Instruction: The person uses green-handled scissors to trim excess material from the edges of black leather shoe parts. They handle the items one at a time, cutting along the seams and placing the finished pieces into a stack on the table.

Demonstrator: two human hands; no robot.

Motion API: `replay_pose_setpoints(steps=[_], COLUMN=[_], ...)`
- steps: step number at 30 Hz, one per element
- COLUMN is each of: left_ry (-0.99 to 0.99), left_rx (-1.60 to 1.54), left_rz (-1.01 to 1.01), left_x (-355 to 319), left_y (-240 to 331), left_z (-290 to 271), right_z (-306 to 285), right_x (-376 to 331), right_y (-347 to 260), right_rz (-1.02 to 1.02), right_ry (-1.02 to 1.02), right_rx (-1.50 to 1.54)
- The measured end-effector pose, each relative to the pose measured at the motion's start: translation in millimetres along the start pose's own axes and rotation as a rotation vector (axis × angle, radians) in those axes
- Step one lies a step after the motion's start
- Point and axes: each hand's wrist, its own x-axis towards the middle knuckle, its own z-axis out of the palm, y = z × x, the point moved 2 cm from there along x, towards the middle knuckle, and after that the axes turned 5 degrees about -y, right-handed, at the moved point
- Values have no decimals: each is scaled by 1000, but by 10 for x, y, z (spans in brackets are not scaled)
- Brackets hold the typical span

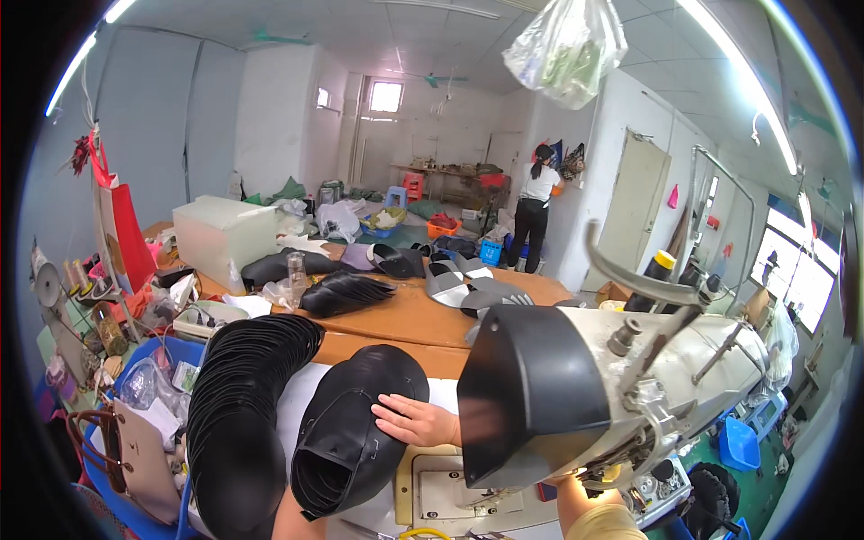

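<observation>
Fingers (396, 416) of the right hand (418, 421) lie spread and nearly flat on top of a stack of black leather pieces (355, 427), pressing on it rather than gripping; the hand reaches leftward from behind the black end cover of the sewing machine (576, 396), which hides the wrist and part of the forearm. That stack sits on the white machine bed near the person, just left of the machine head. The left hand is hidden: only a bit of forearm shows at the lower edge beneath the stack, so how open it is cannot be told. Just left of the stack, a long fanned row of black pieces (238, 414) curves from near to far. Farther off, on the wooden table (405, 315), lie more dark pieces (346, 292) and grey-and-black shoe uppers (468, 288), with a white box (225, 236) at the far left. At the far end of the room, a person in a white top (537, 211) stands facing the wall. A clear plastic bag (567, 45) hangs overhead.
</observation>
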Motion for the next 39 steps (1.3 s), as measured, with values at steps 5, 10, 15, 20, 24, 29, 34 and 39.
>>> replay_pose_setpoints(steps=[5, 10, 15, 20, 24, 29, 34, 39], left_ry=[221, 332, 195, 347, 205, 202, 366, 508], left_rx=[154, 480, 1261, 877, 546, 550, 615, 797], left_rz=[-17, 412, 759, 669, 545, 564, 583, 662], left_x=[-371, -1352, -2171, -2412, -2434, -2483, -2621, -2822], left_y=[441, 717, 270, -641, -787, -832, -913, -936], left_z=[-416, 1157, 1554, 919, 818, 758, 910, 1081], right_z=[267, 109, 75, -62, -547, -1476, -936, -520], right_x=[63, -100, -147, -1035, -2289, -1597, -801, -663], right_y=[-179, -207, -290, -446, -854, -1939, -3120, -3006], right_rz=[-87, -77, 28, 685, 1560, 1377, 1466, 1198], right_ry=[64, -36, -74, -288, -254, 497, -14, -217], right_rx=[58, 59, 133, 320, 337, -90, 592, 652])
